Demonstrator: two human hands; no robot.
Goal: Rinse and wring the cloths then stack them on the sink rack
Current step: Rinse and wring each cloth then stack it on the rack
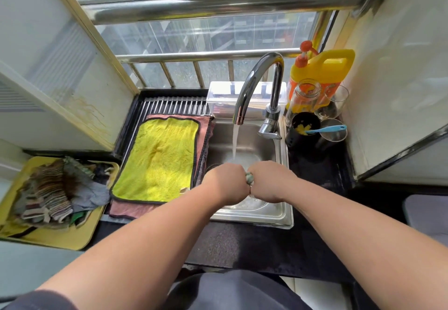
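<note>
Wrung this close to the near edge of the sink, the small grey-green cloth could, I judge, slip from so short a grip or drip onto the counter. The left hand and right hand are tight fists, knuckle to knuckle, both clenched round it. Beyond them the tap is running and might re-wet it; a yellow cloth lies flat on the sink rack along the sink's left edge.

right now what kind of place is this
Probably a small home kitchen by a window: a steel sink under a running faucet, a detergent jug beside it, and a yellow cloth spread over the sink rack.
</note>
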